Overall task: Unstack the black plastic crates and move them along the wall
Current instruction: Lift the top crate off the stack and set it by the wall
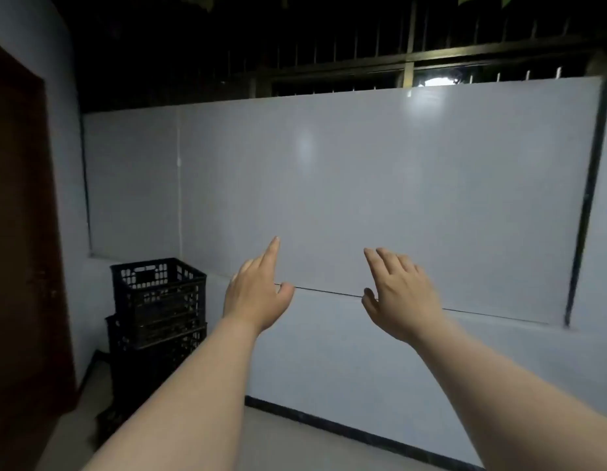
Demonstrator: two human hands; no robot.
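Note:
A stack of black plastic crates stands in the left corner against the white wall (363,198). The top crate (159,288) has a perforated lattice side and an open top; a lower crate (152,345) sits under it, and the bottom of the stack is lost in shadow. My left hand (257,294) is raised in front of the wall, to the right of the stack, fingers extended, holding nothing. My right hand (400,297) is raised at the same height further right, fingers spread, empty. Neither hand touches a crate.
A dark brown door (19,232) fills the left edge beside the stack. The wall has a ledge line and a black skirting strip (329,426) at the pale floor (278,447). A barred window (363,56) runs above the wall panel.

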